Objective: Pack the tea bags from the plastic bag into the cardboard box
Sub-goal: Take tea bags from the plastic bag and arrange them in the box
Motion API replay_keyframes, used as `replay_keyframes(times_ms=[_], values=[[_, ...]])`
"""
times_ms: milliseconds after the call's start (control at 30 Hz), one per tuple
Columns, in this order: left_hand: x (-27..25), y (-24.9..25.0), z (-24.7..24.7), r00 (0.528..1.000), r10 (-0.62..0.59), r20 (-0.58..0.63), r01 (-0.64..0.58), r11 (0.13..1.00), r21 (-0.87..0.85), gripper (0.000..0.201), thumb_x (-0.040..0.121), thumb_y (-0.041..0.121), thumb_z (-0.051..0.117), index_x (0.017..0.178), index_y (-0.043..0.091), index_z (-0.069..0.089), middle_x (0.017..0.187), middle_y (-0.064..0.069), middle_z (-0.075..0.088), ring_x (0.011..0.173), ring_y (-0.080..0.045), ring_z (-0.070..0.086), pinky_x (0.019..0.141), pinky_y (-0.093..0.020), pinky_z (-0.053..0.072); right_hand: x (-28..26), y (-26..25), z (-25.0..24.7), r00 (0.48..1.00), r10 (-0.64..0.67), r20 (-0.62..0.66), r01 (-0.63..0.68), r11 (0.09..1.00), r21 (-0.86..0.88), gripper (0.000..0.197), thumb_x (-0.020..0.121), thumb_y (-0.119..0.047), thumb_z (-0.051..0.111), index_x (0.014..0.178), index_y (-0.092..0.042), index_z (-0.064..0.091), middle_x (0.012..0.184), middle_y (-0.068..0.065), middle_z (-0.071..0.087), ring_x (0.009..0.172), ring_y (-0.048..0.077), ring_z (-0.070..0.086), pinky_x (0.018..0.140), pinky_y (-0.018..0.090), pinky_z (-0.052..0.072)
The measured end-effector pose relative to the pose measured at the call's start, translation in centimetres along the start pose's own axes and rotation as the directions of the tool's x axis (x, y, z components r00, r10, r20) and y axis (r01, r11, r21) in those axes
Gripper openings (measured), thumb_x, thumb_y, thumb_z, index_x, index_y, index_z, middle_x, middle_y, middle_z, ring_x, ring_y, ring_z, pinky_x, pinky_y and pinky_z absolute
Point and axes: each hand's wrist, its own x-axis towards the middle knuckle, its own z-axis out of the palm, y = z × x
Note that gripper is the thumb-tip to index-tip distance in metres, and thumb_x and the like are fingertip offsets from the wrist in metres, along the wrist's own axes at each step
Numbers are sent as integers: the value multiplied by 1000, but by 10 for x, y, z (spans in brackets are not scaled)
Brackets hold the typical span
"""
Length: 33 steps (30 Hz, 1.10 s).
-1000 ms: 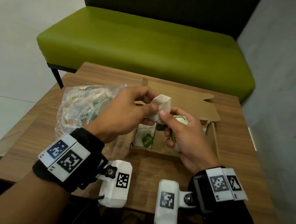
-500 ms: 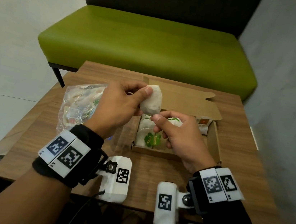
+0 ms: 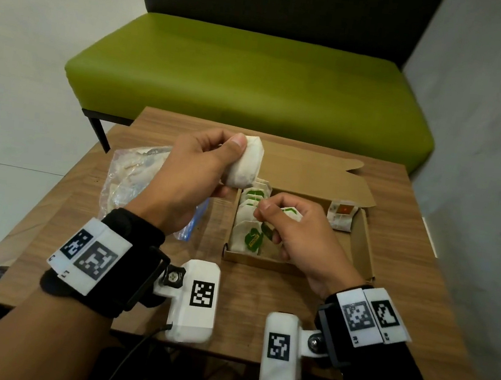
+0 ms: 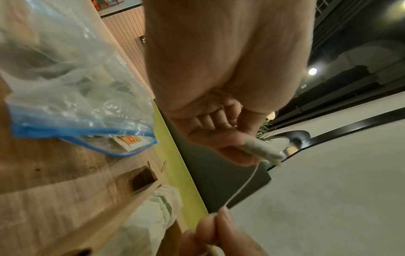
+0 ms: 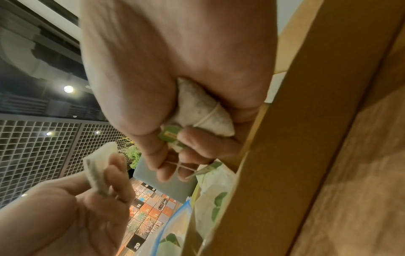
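Observation:
My left hand pinches a white tea bag above the far left corner of the open cardboard box. Its string runs down to my right hand, which pinches it between thumb and finger just over the box. In the right wrist view, a second tea bag with a green tag is curled in the right palm. Several tea bags with green tags stand in a row at the box's left end. The clear plastic bag of tea bags lies left of the box.
The box sits on a small wooden table, its lid flap folded back. One tea bag with a red tag lies in the box's far right corner. A green bench stands beyond the table and a grey wall at right.
My left hand has lifted its tea bag up and away from the right hand, drawing the string out between them. My right hand has sunk a little toward the box.

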Motion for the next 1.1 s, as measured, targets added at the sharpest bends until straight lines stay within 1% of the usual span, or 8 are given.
replay_keyframes(times_ms=[133,300,433,567,700,833,900,1100], values=[[-2,0,3,999,3,52,1,997,-72,17,100,22,56,89,16,68,83,2,64,63,-4,64,48,-17,48,1,2,0,1000,0,-19,-1,999,-49,28,100,-39,61,78,-24,70,93,-10,74,59,-10,56,58,17,38],[1,-4,5,1000,12,26,-8,987,-161,10,96,14,61,90,11,69,97,-13,59,78,-16,71,64,-26,60,-2,1,6,997,-30,72,40,990,-136,30,98,-43,61,78,-23,72,94,-6,75,57,-10,53,65,24,39],[5,-11,4,992,52,-113,-56,998,-41,7,95,15,65,90,14,69,90,-8,63,67,-6,67,53,-23,54,-4,-5,9,988,-75,135,97,982,-163,34,99,-41,61,69,-28,68,94,-7,76,65,-11,56,73,28,41],[8,-19,4,979,79,-186,-84,996,-21,9,94,13,66,85,13,68,88,-10,62,71,-11,68,55,-24,55,-5,-9,9,975,-135,176,165,971,-172,25,96,-35,68,79,-15,67,92,0,75,81,7,66,80,34,51],[10,-25,3,965,174,-199,-154,982,108,8,92,15,70,85,17,72,80,1,68,71,-11,70,68,-38,62,-7,-12,8,968,-155,197,188,969,-162,17,93,-25,72,78,-20,64,81,-11,67,71,-5,57,74,26,43],[9,-27,2,965,255,-65,-221,919,327,6,89,19,73,84,22,76,78,5,73,74,-16,71,73,-42,61,-7,-15,4,974,-161,161,170,985,-43,11,94,-23,71,88,-15,67,85,3,70,54,-2,53,52,14,41],[7,-26,2,969,245,8,-231,902,365,5,89,18,72,86,20,76,80,3,74,77,-16,71,75,-40,60,-7,-17,2,981,-146,125,145,989,15,12,94,-25,71,95,-13,70,88,8,73,55,0,53,47,19,43],[5,-24,1,976,181,120,-212,912,350,10,93,16,67,87,16,75,78,-6,72,71,-19,70,69,-36,61,-3,-15,-3,987,-136,81,132,990,57,9,95,-13,69,99,-17,75,78,1,73,62,20,57,49,28,45]])
